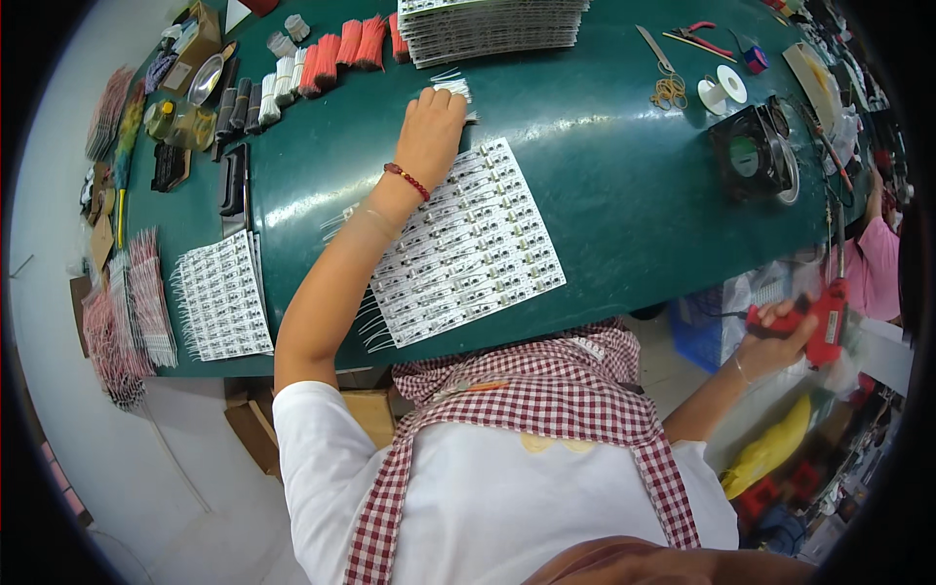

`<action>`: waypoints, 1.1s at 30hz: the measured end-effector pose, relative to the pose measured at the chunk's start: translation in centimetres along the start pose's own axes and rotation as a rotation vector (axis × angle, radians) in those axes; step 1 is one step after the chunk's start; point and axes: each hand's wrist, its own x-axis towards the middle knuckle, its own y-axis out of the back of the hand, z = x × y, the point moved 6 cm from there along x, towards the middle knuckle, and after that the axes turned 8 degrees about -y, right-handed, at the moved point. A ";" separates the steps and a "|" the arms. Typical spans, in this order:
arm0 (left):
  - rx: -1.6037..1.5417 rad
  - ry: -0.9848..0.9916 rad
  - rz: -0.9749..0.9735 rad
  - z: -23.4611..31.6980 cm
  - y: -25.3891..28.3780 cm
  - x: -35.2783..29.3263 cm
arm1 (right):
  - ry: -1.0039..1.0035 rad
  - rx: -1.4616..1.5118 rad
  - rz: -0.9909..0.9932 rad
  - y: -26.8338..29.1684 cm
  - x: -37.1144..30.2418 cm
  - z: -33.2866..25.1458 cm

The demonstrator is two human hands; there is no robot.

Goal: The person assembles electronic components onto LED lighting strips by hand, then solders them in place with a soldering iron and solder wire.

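My left hand [434,129] reaches over the table to a small bunch of white wires [452,86], fingers curled down and closed at its near end; the fingertips are partly hidden. Beneath my left forearm lies a white sheet of circuit boards [478,249], a grid of small printed units with thin white wires sticking out along its left edge. Off the table's right side, my right hand [775,336] grips a red pistol-shaped soldering gun [829,324], its thin metal tip pointing away from me. This hand is slightly blurred.
A tall stack of board sheets [492,34] stands at the far edge. Red wire bundles [336,58] line the back left. Another wired sheet [224,297] lies at left. Scissors [655,51], a white spool [721,90] and a black fan [751,151] sit at right.
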 end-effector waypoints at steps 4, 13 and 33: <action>-0.143 -0.056 0.078 0.1 0.2 0.0 | -0.001 0.003 0.010 0.1 -0.6 0.0; -0.161 -0.079 0.176 0.0 0.9 -0.3 | 0.011 0.034 -0.049 0.2 -1.7 -0.4; -1.007 0.065 0.008 16.5 9.0 -4.9 | -0.661 0.025 -0.729 -15.5 -12.7 3.6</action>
